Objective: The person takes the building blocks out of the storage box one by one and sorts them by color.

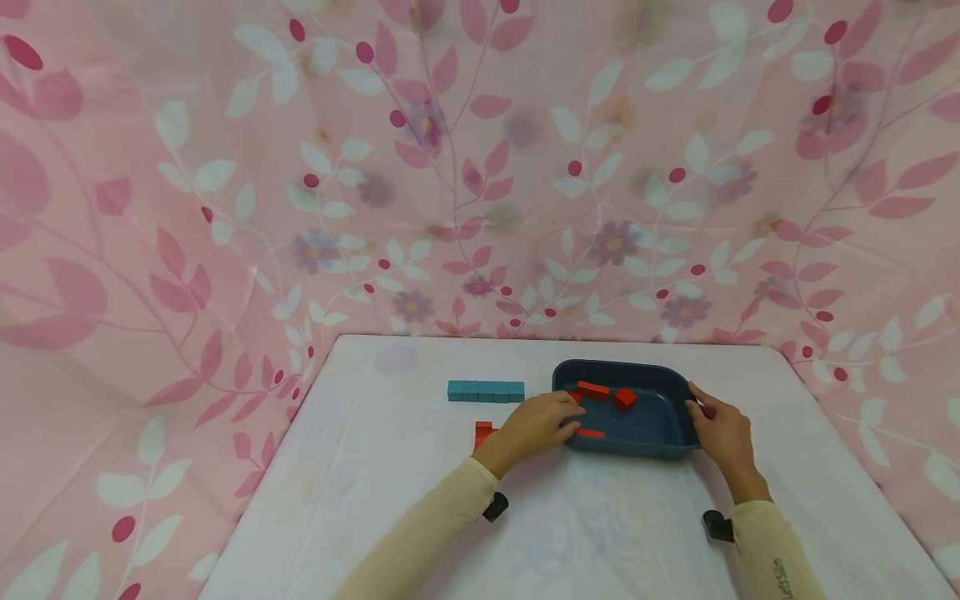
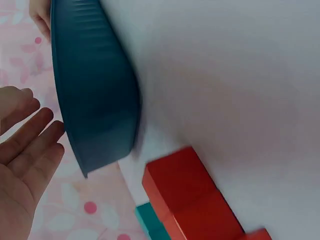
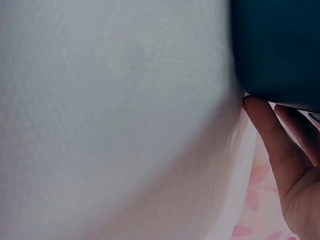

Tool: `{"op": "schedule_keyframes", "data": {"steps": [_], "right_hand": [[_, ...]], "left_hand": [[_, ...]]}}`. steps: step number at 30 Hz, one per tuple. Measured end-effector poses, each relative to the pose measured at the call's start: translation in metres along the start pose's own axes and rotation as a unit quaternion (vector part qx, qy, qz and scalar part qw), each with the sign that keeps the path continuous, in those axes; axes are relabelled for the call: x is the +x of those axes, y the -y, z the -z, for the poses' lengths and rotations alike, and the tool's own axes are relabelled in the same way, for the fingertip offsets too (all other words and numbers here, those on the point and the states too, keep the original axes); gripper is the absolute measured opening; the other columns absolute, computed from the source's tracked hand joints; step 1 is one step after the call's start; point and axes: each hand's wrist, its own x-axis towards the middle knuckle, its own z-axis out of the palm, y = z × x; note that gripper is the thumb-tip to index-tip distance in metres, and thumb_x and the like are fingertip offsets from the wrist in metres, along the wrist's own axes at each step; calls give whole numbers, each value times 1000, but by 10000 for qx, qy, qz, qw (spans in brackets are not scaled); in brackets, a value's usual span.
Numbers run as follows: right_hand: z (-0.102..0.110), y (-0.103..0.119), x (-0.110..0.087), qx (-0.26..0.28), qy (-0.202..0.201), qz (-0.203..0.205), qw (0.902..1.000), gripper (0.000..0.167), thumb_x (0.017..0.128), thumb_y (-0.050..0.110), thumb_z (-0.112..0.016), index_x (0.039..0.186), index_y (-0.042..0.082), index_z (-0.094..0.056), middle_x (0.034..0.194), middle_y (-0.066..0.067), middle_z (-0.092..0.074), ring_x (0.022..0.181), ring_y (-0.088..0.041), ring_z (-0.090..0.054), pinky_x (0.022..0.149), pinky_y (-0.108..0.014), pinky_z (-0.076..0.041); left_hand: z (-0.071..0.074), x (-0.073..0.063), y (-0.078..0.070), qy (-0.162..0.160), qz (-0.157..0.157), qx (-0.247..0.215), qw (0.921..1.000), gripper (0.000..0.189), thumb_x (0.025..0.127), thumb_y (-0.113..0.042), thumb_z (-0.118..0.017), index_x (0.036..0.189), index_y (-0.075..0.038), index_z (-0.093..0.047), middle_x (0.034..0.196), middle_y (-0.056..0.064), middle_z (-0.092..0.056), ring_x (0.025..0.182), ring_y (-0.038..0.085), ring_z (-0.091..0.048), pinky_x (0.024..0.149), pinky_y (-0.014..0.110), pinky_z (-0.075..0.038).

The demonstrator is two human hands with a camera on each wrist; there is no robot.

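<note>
A dark blue rectangular tray (image 1: 637,450) stands on the table with several red blocks (image 1: 625,399) inside it. My left hand (image 1: 536,427) reaches over the tray's left end; in the left wrist view its fingers (image 2: 37,135) are extended beside the rim, with nothing seen in them. My right hand (image 1: 723,433) holds the tray's right end, thumb and fingers at the wall and rim. Left of the tray, partly behind my left wrist, are joined red blocks (image 2: 192,190). Part of the tray's contents is hidden by my left hand.
A row of joined teal blocks (image 1: 486,392) lies to the left of the tray, behind the red ones. The white-covered table (image 1: 300,517) ends at a pink floral cloth backdrop (image 1: 525,208). Black wrist cameras (image 1: 495,507) are strapped below both hands.
</note>
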Motion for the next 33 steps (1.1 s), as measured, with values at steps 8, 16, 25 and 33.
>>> {"op": "schedule_keyframes", "data": {"steps": [8, 16, 25, 33], "right_hand": [[0, -3, 2, 44, 5, -110, 9999, 43, 101, 30, -52, 142, 19, -50, 118, -29, -62, 108, -43, -59, 84, -56, -50], [-1, 1, 2, 101, 22, -139, 9999, 43, 101, 32, -52, 142, 18, -51, 119, -28, -62, 110, -43, -58, 87, -57, -48], [0, 0, -1, 113, 23, -146, 9998, 43, 101, 31, -52, 142, 18, -51, 120, -29, -61, 110, -44, -58, 85, -56, -49], [1, -2, 0, 116, -23, -59, 9999, 43, 101, 31, -53, 141, 17, -52, 118, -29, -62, 109, -44, -59, 84, -56, -50]], "left_hand": [[-9, 35, -5, 762, -35, 150, 9970, 33, 89, -28, -72, 120, -16, -71, 121, -7, -63, 110, 5, -56, 94, 16, -44], [-16, 53, -2, 1590, 167, 469, 9860, 19, 84, -25, -78, 103, -25, -78, 97, -15, -69, 84, 1, -58, 76, 15, -49], [-23, 59, -1, 1808, 255, 535, 9817, 15, 85, -22, -78, 99, -27, -79, 89, -16, -68, 75, 3, -54, 75, 16, -48], [-27, 61, -1, 1795, 253, 446, 9824, 18, 85, -23, -77, 103, -26, -79, 92, -14, -69, 77, 2, -55, 81, 16, -48]]}}
